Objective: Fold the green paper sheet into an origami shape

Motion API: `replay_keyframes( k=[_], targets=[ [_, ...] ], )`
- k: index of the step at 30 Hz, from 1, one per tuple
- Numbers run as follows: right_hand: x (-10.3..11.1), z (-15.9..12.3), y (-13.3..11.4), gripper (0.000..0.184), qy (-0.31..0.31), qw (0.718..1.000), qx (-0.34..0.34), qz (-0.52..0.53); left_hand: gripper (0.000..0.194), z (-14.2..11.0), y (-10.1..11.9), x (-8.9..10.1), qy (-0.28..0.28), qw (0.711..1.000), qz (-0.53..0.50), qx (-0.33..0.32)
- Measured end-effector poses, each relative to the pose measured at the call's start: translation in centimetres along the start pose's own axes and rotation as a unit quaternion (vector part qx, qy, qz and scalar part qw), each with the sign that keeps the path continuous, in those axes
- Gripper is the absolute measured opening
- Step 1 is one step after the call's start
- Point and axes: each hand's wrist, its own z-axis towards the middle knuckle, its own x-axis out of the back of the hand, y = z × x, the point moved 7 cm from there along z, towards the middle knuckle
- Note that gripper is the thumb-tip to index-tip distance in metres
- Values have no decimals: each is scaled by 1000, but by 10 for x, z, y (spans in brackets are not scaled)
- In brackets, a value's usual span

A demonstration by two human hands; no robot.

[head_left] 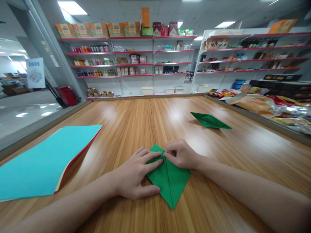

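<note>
A sheet of green paper (175,176), folded into a diamond with a crease down its middle, lies flat on the wooden table. My left hand (136,171) rests on its left side, fingers spread and pressing the paper down. On the upper right part, my right hand (181,153) is closed, with thumb and index finger pinched at the central crease near the top corner. Both hands hide parts of the paper's upper edges. Farther back to the right sits another folded green paper piece (211,121), boat-like, with pointed ends.
A stack of coloured paper (51,158), light blue on top with yellow and red edges below, lies at the left of the table (128,126). Packaged snacks (257,103) are heaped beyond the right edge. Stocked shelves (132,51) stand behind.
</note>
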Motion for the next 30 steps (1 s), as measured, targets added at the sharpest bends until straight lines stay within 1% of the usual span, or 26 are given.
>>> replay_keyframes(
  k=[4,9,17,24,30],
  targets=[
    [-2,0,5,29,-12,1000,-17,6,71,-1,0,-1,0,1000,-1,3],
    [-3,2,6,28,-27,999,-23,1,71,-2,1,-1,-14,1000,6,4],
    [-5,3,13,27,-5,998,-55,-23,70,-2,-1,-4,-20,1000,12,8],
    [-11,4,16,28,-9,999,-49,-6,70,-5,-5,-6,-10,1000,8,4],
    [-12,4,23,20,-24,995,-91,15,71,-4,-6,-7,-9,1000,3,-4]
  ],
)
